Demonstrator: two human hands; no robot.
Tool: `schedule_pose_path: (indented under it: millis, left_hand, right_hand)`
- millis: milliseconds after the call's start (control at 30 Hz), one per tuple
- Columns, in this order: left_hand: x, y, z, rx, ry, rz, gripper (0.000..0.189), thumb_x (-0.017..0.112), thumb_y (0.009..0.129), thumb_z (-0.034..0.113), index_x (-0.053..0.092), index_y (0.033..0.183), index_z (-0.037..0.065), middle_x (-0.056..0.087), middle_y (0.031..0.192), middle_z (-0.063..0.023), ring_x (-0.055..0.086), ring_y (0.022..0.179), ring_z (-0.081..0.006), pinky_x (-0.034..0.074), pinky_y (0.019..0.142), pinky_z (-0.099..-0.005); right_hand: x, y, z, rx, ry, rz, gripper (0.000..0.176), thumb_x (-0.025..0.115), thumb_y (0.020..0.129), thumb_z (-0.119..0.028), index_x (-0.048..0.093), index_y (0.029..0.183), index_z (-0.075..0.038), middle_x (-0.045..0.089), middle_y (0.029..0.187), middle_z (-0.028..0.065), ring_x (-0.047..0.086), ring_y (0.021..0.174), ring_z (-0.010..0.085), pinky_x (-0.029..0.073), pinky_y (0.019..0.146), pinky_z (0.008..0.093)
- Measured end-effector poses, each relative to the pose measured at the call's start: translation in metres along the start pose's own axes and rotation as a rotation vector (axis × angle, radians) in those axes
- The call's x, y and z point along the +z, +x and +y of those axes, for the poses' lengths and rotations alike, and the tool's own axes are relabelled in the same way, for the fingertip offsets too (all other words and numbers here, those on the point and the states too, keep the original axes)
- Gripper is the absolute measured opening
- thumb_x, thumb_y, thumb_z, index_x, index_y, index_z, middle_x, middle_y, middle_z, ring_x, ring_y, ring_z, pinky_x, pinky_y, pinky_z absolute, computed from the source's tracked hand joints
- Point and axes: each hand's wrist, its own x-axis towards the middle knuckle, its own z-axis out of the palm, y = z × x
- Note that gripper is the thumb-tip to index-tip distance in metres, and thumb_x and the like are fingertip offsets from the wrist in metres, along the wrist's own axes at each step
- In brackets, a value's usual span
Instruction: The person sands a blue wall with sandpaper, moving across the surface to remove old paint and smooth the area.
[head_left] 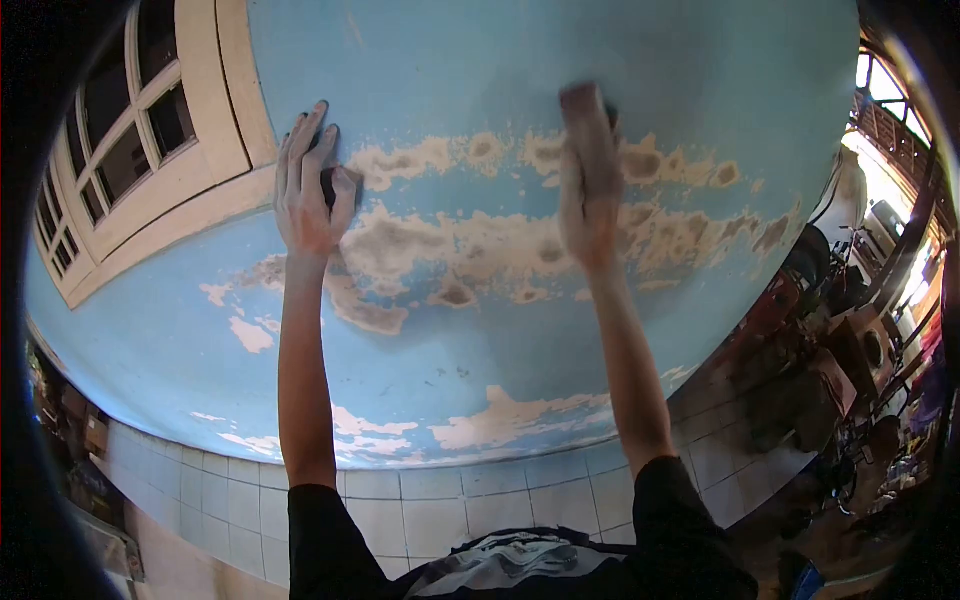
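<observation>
Against a light blue wall with peeled, sanded-looking patches, both my arms reach up. My left hand lies on the wall beside the window frame, its dusty fingers stretched and apart. Something dark shows between its thumb and palm; whether it is an object or shadow, I cannot make out. Higher on the right, my right hand is closed over a dusty brownish sanding block, whose end sticks out past the fingers. The block's contact face is hidden. Pale bare plaster with grey smudges runs between the hands.
A cream window frame with dark panes borders the wall at upper left. White tiles cover the floor below. Boxes and other clutter crowd the right side. More dark objects stand at lower left.
</observation>
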Motion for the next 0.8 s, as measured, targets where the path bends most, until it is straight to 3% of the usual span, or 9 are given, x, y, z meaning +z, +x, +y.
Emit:
schedule_pose_path:
  millis: [133,267,333,433,533,633,667,733,800]
  left_hand:
    - [0.001,-0.001,0.0,0.006,-0.008,0.017,0.033,0.044,0.083,0.006,0.054,0.114,-0.001,0.051,0.132,-0.018,0.046,0.124,-0.0395,0.037,0.103,-0.0475]
    - [-0.002,0.001,0.002,0.022,-0.004,0.014,0.033,0.045,0.082,0.005,0.055,0.112,-0.003,0.052,0.131,-0.0188,0.047,0.123,-0.0393,0.038,0.103,-0.0471]
    - [-0.001,0.002,0.001,0.028,-0.011,0.025,0.033,0.046,0.08,0.004,0.055,0.111,-0.004,0.053,0.131,-0.0192,0.048,0.123,-0.039,0.038,0.103,-0.0469]
    - [-0.002,0.001,0.004,0.007,0.0,0.021,0.033,0.047,0.079,0.002,0.055,0.11,-0.003,0.053,0.131,-0.0182,0.048,0.122,-0.0388,0.038,0.103,-0.0468]
    - [-0.001,-0.001,0.0,0.001,0.006,0.01,0.033,0.047,0.079,0.004,0.056,0.11,-0.002,0.053,0.131,-0.0164,0.048,0.122,-0.0383,0.038,0.103,-0.0472]
    - [-0.001,-0.002,0.001,-0.011,0.001,0.011,0.033,0.047,0.079,0.005,0.057,0.11,-0.001,0.052,0.132,-0.0149,0.048,0.123,-0.0372,0.037,0.104,-0.0475]
    - [-0.002,-0.001,0.001,-0.014,0.013,0.001,0.032,0.048,0.08,0.006,0.057,0.11,-0.001,0.052,0.132,-0.0144,0.048,0.123,-0.0366,0.037,0.104,-0.0476]
    - [-0.004,-0.002,0.001,-0.022,0.008,0.001,0.032,0.048,0.08,0.006,0.057,0.11,0.0,0.052,0.133,-0.0139,0.048,0.124,-0.0362,0.036,0.105,-0.0477]
    - [-0.001,-0.001,0.003,-0.03,-0.004,0.007,0.032,0.048,0.08,0.006,0.057,0.11,0.0,0.052,0.133,-0.0133,0.048,0.124,-0.0358,0.036,0.105,-0.0477]
  right_hand:
    - [0.003,0.03,0.004,-0.117,-0.024,0.044,0.041,0.04,0.098,-0.009,0.041,0.137,0.003,0.04,0.143,0.0159,0.032,0.137,0.0295,0.022,0.113,0.0411]
    - [-0.003,-0.032,0.001,-0.08,-0.066,-0.016,0.041,0.041,0.096,-0.005,0.04,0.137,0.003,0.041,0.143,0.0155,0.033,0.136,0.0297,0.023,0.112,0.0406]
    - [0.004,-0.047,-0.005,-0.004,0.095,0.011,0.044,0.04,0.096,-0.004,0.041,0.14,-0.006,0.042,0.143,0.0143,0.037,0.134,0.0299,0.026,0.11,0.0395]
    - [0.002,0.002,0.013,-0.148,-0.118,-0.026,0.046,0.042,0.095,-0.001,0.041,0.14,-0.006,0.041,0.144,0.012,0.036,0.134,0.0292,0.027,0.109,0.0398]
    - [0.003,0.059,0.019,-0.165,0.093,0.023,0.045,0.042,0.095,-0.003,0.041,0.14,-0.007,0.042,0.144,0.0105,0.035,0.135,0.0287,0.024,0.111,0.0402]
    - [0.006,0.036,0.007,-0.161,-0.152,-0.002,0.044,0.042,0.095,-0.006,0.042,0.139,-0.007,0.044,0.143,0.0108,0.035,0.135,0.0291,0.02,0.112,0.0418]
    - [0.01,0.014,0.003,-0.164,-0.15,-0.001,0.044,0.042,0.095,-0.006,0.042,0.139,-0.007,0.044,0.143,0.0108,0.035,0.135,0.0291,0.02,0.112,0.0418]
    - [0.019,-0.03,-0.005,-0.051,0.254,-0.071,0.044,0.042,0.095,-0.008,0.043,0.139,-0.007,0.044,0.142,0.0103,0.033,0.136,0.0289,0.015,0.114,0.0433]
    - [0.017,-0.029,-0.015,-0.044,0.075,-0.127,0.045,0.044,0.094,-0.007,0.043,0.139,-0.008,0.045,0.141,0.0104,0.034,0.136,0.0292,0.016,0.114,0.0441]
